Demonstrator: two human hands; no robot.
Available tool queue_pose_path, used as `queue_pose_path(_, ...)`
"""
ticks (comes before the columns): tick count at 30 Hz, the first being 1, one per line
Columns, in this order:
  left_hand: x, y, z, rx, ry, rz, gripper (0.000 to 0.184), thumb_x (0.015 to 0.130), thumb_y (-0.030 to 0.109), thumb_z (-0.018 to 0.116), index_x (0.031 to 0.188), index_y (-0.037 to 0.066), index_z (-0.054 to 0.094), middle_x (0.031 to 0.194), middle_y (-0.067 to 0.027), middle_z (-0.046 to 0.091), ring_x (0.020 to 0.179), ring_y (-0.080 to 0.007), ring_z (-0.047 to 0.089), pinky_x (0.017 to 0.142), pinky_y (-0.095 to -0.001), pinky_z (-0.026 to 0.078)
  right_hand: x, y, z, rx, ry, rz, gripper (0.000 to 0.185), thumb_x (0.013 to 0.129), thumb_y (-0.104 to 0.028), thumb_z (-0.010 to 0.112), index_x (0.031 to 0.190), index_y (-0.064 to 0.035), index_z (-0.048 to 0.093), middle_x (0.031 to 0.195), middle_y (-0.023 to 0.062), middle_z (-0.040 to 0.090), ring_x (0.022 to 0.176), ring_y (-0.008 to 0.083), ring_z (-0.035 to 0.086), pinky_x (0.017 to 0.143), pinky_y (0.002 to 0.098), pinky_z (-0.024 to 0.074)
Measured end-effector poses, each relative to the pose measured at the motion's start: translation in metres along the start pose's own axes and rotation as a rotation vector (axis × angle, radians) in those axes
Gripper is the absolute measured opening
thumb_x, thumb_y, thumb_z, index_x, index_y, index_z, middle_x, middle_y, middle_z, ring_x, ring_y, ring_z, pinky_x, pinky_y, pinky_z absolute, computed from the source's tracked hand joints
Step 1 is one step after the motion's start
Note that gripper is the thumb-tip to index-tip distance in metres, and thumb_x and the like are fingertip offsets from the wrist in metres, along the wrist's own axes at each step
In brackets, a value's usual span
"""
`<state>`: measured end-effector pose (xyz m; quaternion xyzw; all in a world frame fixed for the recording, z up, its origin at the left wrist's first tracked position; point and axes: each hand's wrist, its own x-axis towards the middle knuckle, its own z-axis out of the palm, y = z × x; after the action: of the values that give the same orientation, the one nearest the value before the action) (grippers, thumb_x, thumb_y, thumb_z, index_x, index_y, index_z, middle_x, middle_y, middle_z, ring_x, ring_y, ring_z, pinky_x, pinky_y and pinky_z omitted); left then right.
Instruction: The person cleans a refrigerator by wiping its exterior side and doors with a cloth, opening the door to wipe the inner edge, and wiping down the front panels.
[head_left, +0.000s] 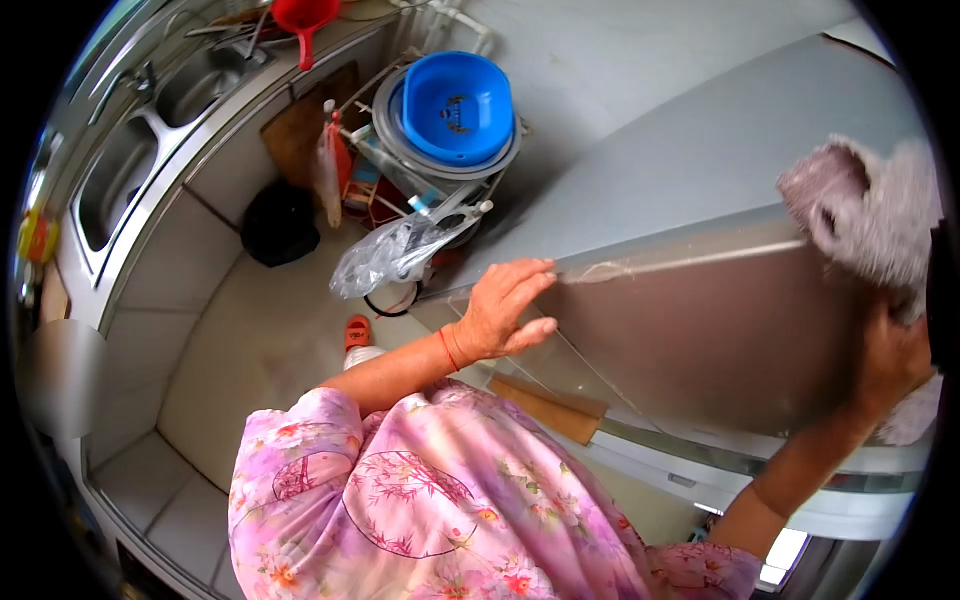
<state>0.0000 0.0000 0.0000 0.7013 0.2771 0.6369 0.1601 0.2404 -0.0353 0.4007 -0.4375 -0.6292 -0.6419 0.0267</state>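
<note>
My left hand (505, 310) is at the centre, fingers spread, near the edge of a large grey cabinet-like appliance (650, 160) with a brownish front panel (720, 330). Nothing is in that hand. At the far right, my right hand (893, 350) grips a fluffy greyish-pink cloth (870, 205), which bunches up over the panel's top edge. Part of the same cloth shows below the wrist. The right fingers are partly hidden by the cloth and the dark frame edge.
A blue basin (458, 108) rests on a rack, above a clear plastic bag (390, 255). A black bag (280, 224) lies by the tiled counter with a double sink (120, 180). A red dipper (305, 15) hangs over the counter edge. A wooden board (548, 408) is low down.
</note>
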Motion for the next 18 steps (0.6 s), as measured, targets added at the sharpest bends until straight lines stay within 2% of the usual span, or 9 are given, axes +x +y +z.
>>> queue_pose_path(3,0.010,-0.015,0.003,-0.176,-0.129,0.059,0.042,0.083,0.030,0.065,0.111,0.000,0.055,0.111,-0.0167,0.061,0.096,-0.0330,0.060,0.080,-0.0392,0.047,0.005,-0.076,-0.018,0.120,0.144,-0.038,0.089,0.061,-0.032,0.086,0.133,-0.0057,0.042,0.130,0.0147,0.050,0.120,0.0338,0.044,0.097,0.0473,0.0372)
queue_pose_path(4,0.015,-0.019,0.005,-0.218,-0.120,0.068,0.040,0.084,0.030,0.064,0.110,0.000,0.056,0.106,-0.0166,0.062,0.092,-0.0325,0.061,0.075,-0.0387,0.048,0.001,-0.099,-0.019,0.151,0.156,-0.044,0.096,0.058,-0.032,0.088,0.136,-0.0061,0.037,0.134,0.0142,0.047,0.127,0.0347,0.038,0.100,0.0504,0.0347)
queue_pose_path(6,0.025,-0.026,0.003,-0.271,-0.165,0.044,0.035,0.082,0.026,0.064,0.107,0.001,0.058,0.103,-0.0154,0.062,0.088,-0.0314,0.061,0.074,-0.0397,0.048,-0.029,-0.134,-0.016,0.170,0.080,0.028,0.095,0.068,-0.050,0.073,0.142,-0.0115,0.028,0.142,0.0175,0.037,0.134,0.0389,0.029,0.106,0.0553,0.0252)
queue_pose_path(8,0.036,-0.036,0.008,-0.365,-0.154,0.080,0.025,0.082,0.019,0.063,0.101,0.003,0.061,0.096,-0.0155,0.063,0.081,-0.0315,0.061,0.072,-0.0413,0.048,-0.055,-0.176,-0.010,0.187,0.056,0.117,0.075,0.073,-0.045,0.070,0.133,-0.0154,0.036,0.136,0.0111,0.043,0.131,0.0347,0.032,0.107,0.0583,0.0175)
queue_pose_path(10,0.024,-0.057,0.017,-0.570,-0.327,-0.178,0.029,0.086,0.022,0.055,0.105,0.001,0.059,0.102,-0.0165,0.063,0.091,-0.0318,0.062,0.079,-0.0402,0.048,-0.083,-0.231,-0.005,0.279,0.076,0.253,0.055,0.078,-0.039,0.066,0.124,-0.0193,0.044,0.130,0.0048,0.048,0.128,0.0305,0.035,0.107,0.0612,0.0098)
queue_pose_path(12,-0.006,-0.103,0.038,-0.941,-0.462,-0.603,0.042,0.091,0.029,0.046,0.119,-0.001,0.052,0.116,-0.0183,0.059,0.104,-0.0304,0.059,0.094,-0.0407,0.044,-0.121,-0.283,-0.005,0.316,0.054,0.337,0.035,0.083,-0.033,0.063,0.115,-0.0232,0.052,0.124,-0.0015,0.054,0.126,0.0264,0.038,0.108,0.0641,0.0022)
queue_pose_path(14,0.030,-0.052,0.013,-1.252,-0.235,-0.834,0.042,0.097,0.028,0.036,0.121,-0.003,0.052,0.112,-0.0182,0.061,0.098,-0.0268,0.060,0.094,-0.0398,0.046,-0.156,-0.326,-0.007,0.379,-0.029,0.414,0.027,0.086,-0.031,0.058,0.112,-0.0301,0.057,0.126,-0.0064,0.054,0.131,0.0198,0.034,0.111,0.0574,-0.0047)
queue_pose_path(15,0.048,-0.031,0.001,-0.815,-0.241,-0.630,0.041,0.100,0.030,0.033,0.113,-0.003,0.054,0.105,-0.0134,0.061,0.092,-0.0222,0.059,0.086,-0.0366,0.047,-0.171,-0.336,-0.007,0.410,-0.049,0.429,0.026,0.084,-0.032,0.058,0.110,-0.0302,0.059,0.127,-0.0060,0.054,0.134,0.0201,0.031,0.111,0.0568,-0.0044)
queue_pose_path(18,0.041,-0.032,-0.001,-0.564,-0.113,-0.504,0.043,0.100,0.032,0.033,0.117,-0.002,0.054,0.113,-0.0152,0.058,0.099,-0.0224,0.058,0.084,-0.0333,0.045,-0.214,-0.340,-0.006,0.408,-0.022,0.566,0.020,0.083,-0.035,0.058,0.101,-0.0284,0.061,0.125,-0.0051,0.053,0.128,0.0220,0.036,0.111,0.0572,-0.0023)
